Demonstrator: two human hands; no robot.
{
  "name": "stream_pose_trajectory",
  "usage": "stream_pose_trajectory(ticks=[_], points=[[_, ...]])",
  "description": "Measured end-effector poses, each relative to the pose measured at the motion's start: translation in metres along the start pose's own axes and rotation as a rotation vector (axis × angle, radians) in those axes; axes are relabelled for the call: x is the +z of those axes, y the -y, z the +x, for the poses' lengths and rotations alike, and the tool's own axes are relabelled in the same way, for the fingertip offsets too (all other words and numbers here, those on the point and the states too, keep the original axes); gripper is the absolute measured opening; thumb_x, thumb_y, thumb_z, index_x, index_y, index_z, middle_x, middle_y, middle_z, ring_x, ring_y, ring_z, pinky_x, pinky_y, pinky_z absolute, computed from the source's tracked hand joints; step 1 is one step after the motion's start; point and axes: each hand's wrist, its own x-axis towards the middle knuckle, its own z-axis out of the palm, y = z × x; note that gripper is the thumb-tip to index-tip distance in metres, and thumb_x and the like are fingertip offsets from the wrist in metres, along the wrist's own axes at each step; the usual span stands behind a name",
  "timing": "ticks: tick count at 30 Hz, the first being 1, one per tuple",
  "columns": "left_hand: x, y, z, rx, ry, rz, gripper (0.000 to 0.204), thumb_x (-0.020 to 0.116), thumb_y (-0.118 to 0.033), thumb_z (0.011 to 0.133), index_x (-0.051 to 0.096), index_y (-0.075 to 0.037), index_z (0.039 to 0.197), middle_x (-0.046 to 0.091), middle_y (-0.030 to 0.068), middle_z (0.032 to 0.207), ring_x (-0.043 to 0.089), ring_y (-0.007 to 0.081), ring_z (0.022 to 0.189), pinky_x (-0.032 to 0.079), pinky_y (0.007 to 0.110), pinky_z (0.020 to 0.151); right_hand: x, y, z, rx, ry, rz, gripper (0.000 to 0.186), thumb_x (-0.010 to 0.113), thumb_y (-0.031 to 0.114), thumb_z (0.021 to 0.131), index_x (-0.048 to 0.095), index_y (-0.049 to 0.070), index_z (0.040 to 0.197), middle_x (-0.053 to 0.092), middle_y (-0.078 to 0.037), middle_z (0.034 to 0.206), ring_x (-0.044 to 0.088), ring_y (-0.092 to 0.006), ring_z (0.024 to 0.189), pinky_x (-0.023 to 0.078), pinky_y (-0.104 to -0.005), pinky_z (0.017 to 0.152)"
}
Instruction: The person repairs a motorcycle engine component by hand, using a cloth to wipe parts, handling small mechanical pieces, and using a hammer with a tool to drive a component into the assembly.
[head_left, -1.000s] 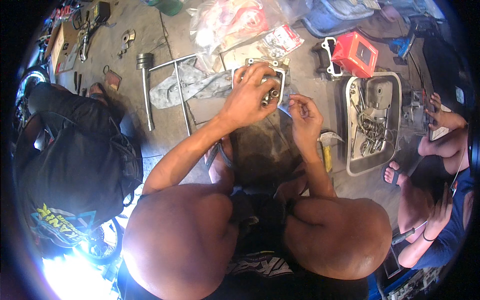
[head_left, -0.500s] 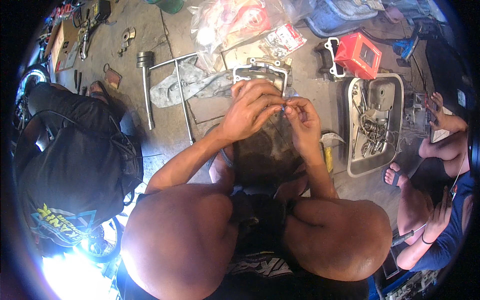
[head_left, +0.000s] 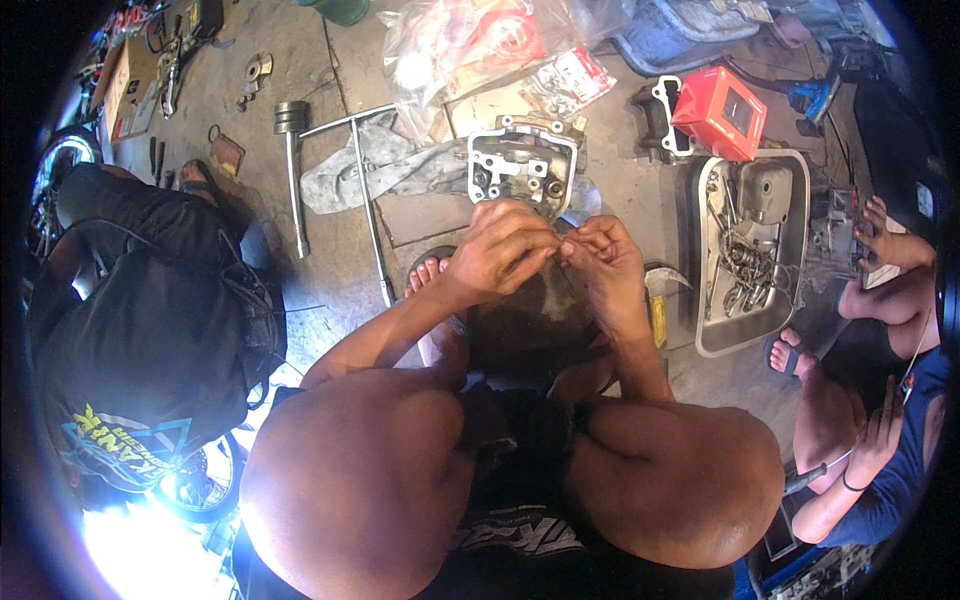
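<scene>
My left hand and my right hand meet in front of my knees, fingertips pinched close together. Whatever lies between them is too small to make out. Just beyond the hands, an engine cylinder head rests on the ground, its pale rim and inner metal parts facing up. Beside it, to the left, a grey rag lies beneath a long T-handle wrench.
A metal basin with tools and parts stands to the right, near a red box and a gasket. Plastic bags lie at the back. A co-worker's hand is at far right. A person in black is at left.
Both hands have drawn back toward me, still pinched together. The inside of the cylinder head, partly covered by my left hand before, now shows. A blue speck seen between the fingertips no longer shows.
</scene>
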Motion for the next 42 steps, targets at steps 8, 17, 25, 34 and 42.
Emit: stream_pose_trajectory(ticks=[8, 17, 25, 34, 42], points=[[0.006, 0.0, 0.008, -0.141, -0.049, -0.171, 0.02, 0.08, -0.009, 0.081, 0.077, -0.009, 0.1, 0.062, 0.0047, 0.093, 0.06, 0.0238, 0.09, 0.049, 0.037, 0.081, 0.003, 0.008, 0.001, 0.002, -0.035, -0.028, 0.022, 0.067, -0.006, 0.093, 0.054, 0.004, 0.107, 0.072, -0.014, 0.104, 0.068, -0.0142, 0.092, 0.056, -0.0266, 0.085], [-0.016, 0.0, 0.022, -0.195, 0.025, 0.011, 0.029, 0.084, -0.018, 0.076, 0.076, -0.016, 0.104, 0.061, 0.0041, 0.11, 0.053, 0.0257, 0.112, 0.04, 0.042, 0.097, 0.001, 0.002, 0.021, -0.195, -0.063, -0.216, 0.027, 0.07, -0.004, 0.091, 0.05, 0.004, 0.108, 0.073, -0.013, 0.102, 0.069, -0.0161, 0.092, 0.056, -0.0267, 0.084], [-0.021, 0.019, 0.043, -0.094, 0.149, 0.225, 0.049, 0.084, -0.034, 0.076, 0.068, -0.016, 0.118, 0.049, 0.0081, 0.144, 0.037, 0.0321, 0.142, 0.024, 0.051, 0.116, -0.003, -0.01, 0.047, -0.664, -0.187, -0.872, 0.034, 0.079, 0.001, 0.084, 0.057, 0.003, 0.109, 0.074, -0.006, 0.098, 0.068, -0.0186, 0.096, 0.053, -0.0302, 0.083], [-0.014, 0.024, 0.037, -0.084, 0.171, 0.187, 0.05, 0.085, -0.031, 0.075, 0.068, -0.018, 0.12, 0.049, 0.0061, 0.146, 0.036, 0.0314, 0.144, 0.021, 0.055, 0.116, 0.001, -0.005, 0.048, -0.813, -0.224, -1.088, 0.027, 0.082, 0.008, 0.08, 0.069, 0.009, 0.103, 0.074, 0.001, 0.097, 0.063, -0.0199, 0.104, 0.038, -0.0369, 0.092], [-0.013, 0.028, 0.036, -0.074, 0.176, 0.171, 0.056, 0.084, -0.033, 0.075, 0.065, -0.017, 0.125, 0.05, 0.0054, 0.146, 0.038, 0.0294, 0.142, 0.019, 0.054, 0.117, 0.001, -0.003, 0.043, -1.03, -0.257, -1.443, 0.028, 0.083, 0.01, 0.079, 0.071, 0.012, 0.104, 0.073, 0.003, 0.098, 0.063, -0.0163, 0.1, 0.037, -0.0352, 0.09]])
